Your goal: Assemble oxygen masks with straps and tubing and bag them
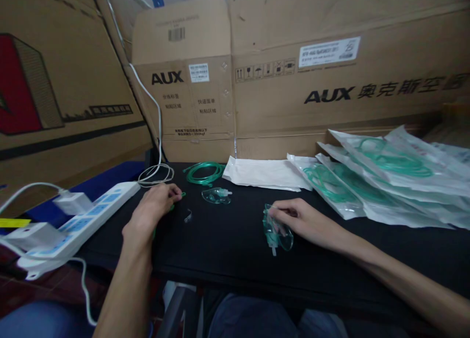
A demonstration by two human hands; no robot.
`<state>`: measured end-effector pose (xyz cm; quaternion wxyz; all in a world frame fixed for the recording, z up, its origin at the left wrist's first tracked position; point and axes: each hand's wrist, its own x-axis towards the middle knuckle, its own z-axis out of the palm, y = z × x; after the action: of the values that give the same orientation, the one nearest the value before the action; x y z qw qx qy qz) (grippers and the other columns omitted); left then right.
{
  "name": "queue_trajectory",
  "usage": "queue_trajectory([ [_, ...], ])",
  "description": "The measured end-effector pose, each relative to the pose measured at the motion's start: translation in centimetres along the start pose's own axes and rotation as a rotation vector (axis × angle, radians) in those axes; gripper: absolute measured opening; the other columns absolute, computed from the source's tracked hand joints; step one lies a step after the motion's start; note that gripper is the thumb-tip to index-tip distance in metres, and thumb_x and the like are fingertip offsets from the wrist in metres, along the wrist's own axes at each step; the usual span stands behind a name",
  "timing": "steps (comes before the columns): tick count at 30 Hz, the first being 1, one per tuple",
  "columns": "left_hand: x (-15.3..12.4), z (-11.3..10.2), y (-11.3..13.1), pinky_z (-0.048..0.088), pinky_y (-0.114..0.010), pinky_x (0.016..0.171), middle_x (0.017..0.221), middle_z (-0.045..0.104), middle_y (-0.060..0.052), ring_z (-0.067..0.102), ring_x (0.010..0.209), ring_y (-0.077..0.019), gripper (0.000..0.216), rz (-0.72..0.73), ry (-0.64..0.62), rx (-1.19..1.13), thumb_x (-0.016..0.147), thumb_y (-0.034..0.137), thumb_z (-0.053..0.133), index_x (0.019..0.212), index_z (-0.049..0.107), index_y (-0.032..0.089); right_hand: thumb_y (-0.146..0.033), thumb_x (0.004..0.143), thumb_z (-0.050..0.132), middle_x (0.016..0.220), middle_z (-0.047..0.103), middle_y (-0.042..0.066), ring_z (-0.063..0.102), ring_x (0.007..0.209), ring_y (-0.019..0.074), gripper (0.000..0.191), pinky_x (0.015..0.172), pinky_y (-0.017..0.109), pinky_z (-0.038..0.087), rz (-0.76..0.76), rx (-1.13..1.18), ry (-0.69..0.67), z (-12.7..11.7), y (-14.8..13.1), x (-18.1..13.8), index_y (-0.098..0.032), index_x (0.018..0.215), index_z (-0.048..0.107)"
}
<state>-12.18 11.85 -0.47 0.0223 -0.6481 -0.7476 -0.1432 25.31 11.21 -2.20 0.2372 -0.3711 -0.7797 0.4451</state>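
Observation:
My right hand (292,215) is closed on the rim of a clear green oxygen mask (273,232), its connector pointing down toward the near table edge. On the left, my left hand (159,201) pinches a thin green cord (184,194); more of it peeks out under the palm, and the rest is hidden. Between the hands lie a second oxygen mask (216,196) and a small clear plastic piece (188,215), too small to identify. Behind them a coil of green tubing (204,173) rests on the black table (220,245).
Sealed pouches (392,161) with green tubing pile up at the right. Flat white packets (262,174) lie at the back. A white power strip (91,218) with plugged adapters and cables runs along the left. Large cardboard boxes (271,108) wall off the back.

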Motion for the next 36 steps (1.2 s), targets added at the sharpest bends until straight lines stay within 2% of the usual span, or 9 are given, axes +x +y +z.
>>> queue_trajectory([
  [2, -0.4, -0.3, 0.6, 0.05, -0.038, 0.075, 0.093, 0.069, -0.009, 0.067, 0.088, -0.0284, 0.016, 0.035, 0.093, -0.015, 0.087, 0.028, 0.058, 0.09, 0.073, 0.021, -0.035, 0.098, 0.047, 0.068, 0.061, 0.0, 0.055, 0.063, 0.0133, 0.033, 0.061, 0.025, 0.041, -0.003, -0.01, 0.003, 0.0, 0.1, 0.0, -0.016, 0.075, 0.062],
  [7, -1.6, -3.7, 4.3, 0.051, -0.043, 0.082, 0.106, 0.066, -0.008, 0.065, 0.09, -0.0274, 0.029, 0.013, 0.665, -0.292, 0.091, 0.044, 0.057, 0.104, 0.071, 0.022, -0.033, 0.098, 0.048, 0.066, 0.061, 0.0, 0.055, 0.062, 0.0129, 0.033, 0.06, 0.024, 0.041, -0.004, -0.013, 0.025, 0.0, 0.1, 0.1, -0.015, 0.074, 0.063],
  [11, -1.9, -5.9, 8.1, 0.052, -0.033, 0.074, 0.101, 0.072, 0.001, 0.066, 0.085, -0.0182, 0.028, 0.108, 0.706, -0.832, 0.09, 0.047, 0.062, 0.11, 0.065, 0.027, -0.032, 0.097, 0.051, 0.067, 0.061, 0.0, 0.056, 0.063, 0.0127, 0.03, 0.061, 0.023, 0.044, 0.016, 0.146, 0.114, 0.1, -0.1, 0.2, -0.015, 0.073, 0.061],
  [13, -1.8, -6.3, 10.7, 0.051, -0.029, 0.067, 0.094, 0.074, -0.001, 0.063, 0.072, -0.0137, 0.024, 0.24, 0.661, -1.003, 0.088, 0.041, 0.066, 0.102, 0.065, 0.021, -0.032, 0.096, 0.052, 0.072, 0.064, 0.002, 0.061, 0.067, 0.0141, 0.026, 0.063, 0.024, 0.049, 0.071, 0.35, 0.182, -0.1, -0.3, 0.2, -0.015, 0.077, 0.06],
  [15, -1.4, -6.2, 13.6, 0.051, -0.026, 0.061, 0.086, 0.074, -0.004, 0.062, 0.063, -0.0115, 0.022, 0.334, 0.465, -1.088, 0.087, 0.035, 0.067, 0.099, 0.064, 0.017, -0.031, 0.097, 0.05, 0.083, 0.069, 0.007, 0.068, 0.074, 0.0176, 0.023, 0.068, 0.028, 0.055, 0.155, 0.569, 0.192, -0.4, -0.4, 0.1, -0.015, 0.084, 0.06],
  [20, 0.8, -3.3, 18.9, 0.054, -0.026, 0.072, 0.076, 0.071, -0.001, 0.07, 0.072, -0.0139, 0.033, 0.537, -0.251, -1.136, 0.086, 0.021, 0.066, 0.118, 0.059, 0.013, -0.024, 0.099, 0.047, 0.093, 0.073, 0.015, 0.074, 0.077, 0.0228, 0.017, 0.079, 0.043, 0.063, 0.299, 0.697, 0.187, -2.0, -0.3, -0.1, -0.012, 0.094, 0.059],
  [24, 2.7, 0.7, 20.0, 0.056, -0.027, 0.075, 0.076, 0.071, -0.002, 0.072, 0.072, -0.0144, 0.016, 0.536, -0.775, -1.001, 0.083, 0.012, 0.063, 0.099, 0.064, 0.012, -0.02, 0.098, 0.05, 0.085, 0.073, 0.012, 0.072, 0.064, 0.0185, 0.011, 0.07, 0.039, 0.065, 0.341, 0.567, 0.209, -2.7, 0.0, -0.3, -0.013, 0.101, 0.057],
  [32, 3.1, 2.0, 18.4, 0.058, -0.03, 0.082, 0.096, 0.07, -0.005, 0.073, 0.09, -0.0189, 0.014, 0.566, -0.895, -0.935, 0.08, 0.026, 0.067, 0.088, 0.065, 0.015, -0.017, 0.096, 0.053, 0.071, 0.068, 0.004, 0.069, 0.052, 0.0176, 0.006, 0.053, 0.035, 0.064, 0.319, 0.451, 0.199, -2.9, 0.5, -0.5, -0.018, 0.101, 0.049],
  [36, 3.4, 2.0, 18.2, 0.057, -0.028, 0.073, 0.097, 0.07, -0.008, 0.068, 0.094, -0.0215, 0.03, 0.635, -0.761, -0.757, 0.085, 0.043, 0.062, 0.085, 0.069, 0.015, -0.017, 0.097, 0.05, 0.067, 0.064, 0.004, 0.067, 0.051, 0.016, 0.006, 0.05, 0.03, 0.063, 0.335, 0.414, 0.203, -2.9, 0.6, -0.4, -0.015, 0.092, 0.053],
])
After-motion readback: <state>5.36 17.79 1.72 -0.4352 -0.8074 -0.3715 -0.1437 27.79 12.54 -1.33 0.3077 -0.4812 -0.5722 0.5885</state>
